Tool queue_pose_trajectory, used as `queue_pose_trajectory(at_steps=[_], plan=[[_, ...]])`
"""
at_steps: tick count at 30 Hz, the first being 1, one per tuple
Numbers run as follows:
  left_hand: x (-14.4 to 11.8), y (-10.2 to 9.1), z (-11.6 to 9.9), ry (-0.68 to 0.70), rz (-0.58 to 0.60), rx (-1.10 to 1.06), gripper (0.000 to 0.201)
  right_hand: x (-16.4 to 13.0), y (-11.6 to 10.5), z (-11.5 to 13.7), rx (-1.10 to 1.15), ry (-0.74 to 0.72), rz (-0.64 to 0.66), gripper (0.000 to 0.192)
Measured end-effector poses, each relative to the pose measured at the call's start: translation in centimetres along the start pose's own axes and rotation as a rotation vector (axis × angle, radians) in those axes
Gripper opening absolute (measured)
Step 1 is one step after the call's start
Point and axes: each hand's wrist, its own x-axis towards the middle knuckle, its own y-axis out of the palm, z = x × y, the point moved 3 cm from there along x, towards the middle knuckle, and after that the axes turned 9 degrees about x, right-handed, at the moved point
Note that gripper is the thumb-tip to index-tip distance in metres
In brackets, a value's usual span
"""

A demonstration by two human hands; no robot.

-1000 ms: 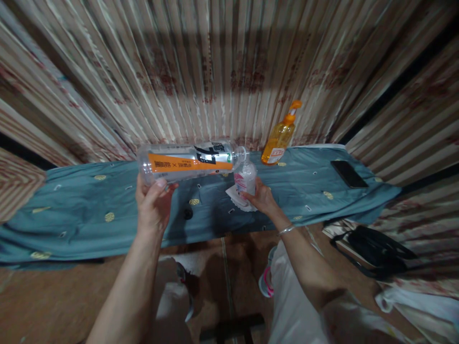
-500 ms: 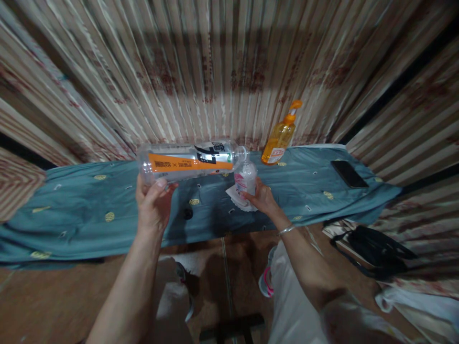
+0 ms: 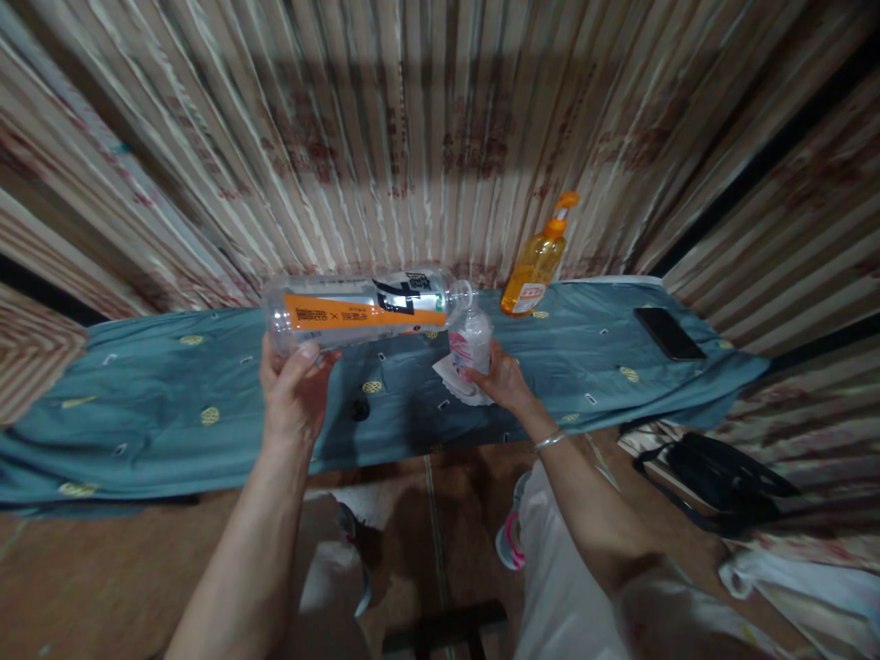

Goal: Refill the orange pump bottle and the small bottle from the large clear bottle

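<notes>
Left hand (image 3: 294,390) around clear plastic bottle (image 3: 361,310)

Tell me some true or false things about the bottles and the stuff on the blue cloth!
1. The left hand holds the big clear bottle tipped on its side. True.
2. The right hand holds the orange pump bottle. False: it holds the small clear bottle; the pump bottle stands alone by the curtain.
3. The big bottle's mouth is right over the small bottle. True.
4. The black phone lies under the big bottle. False: it lies far off on the right end of the blue cloth.
5. A small black cap sits on the cloth. True.
</notes>
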Motion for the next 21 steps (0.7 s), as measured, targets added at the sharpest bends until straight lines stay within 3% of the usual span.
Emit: queue_pose_trajectory(at_steps=[21], plan=[[0.04, -0.15, 0.07, -0.001, -0.002, -0.01, 0.048, -0.07, -0.13, 0.2, 0.003, 0.025, 0.016, 0.056]])
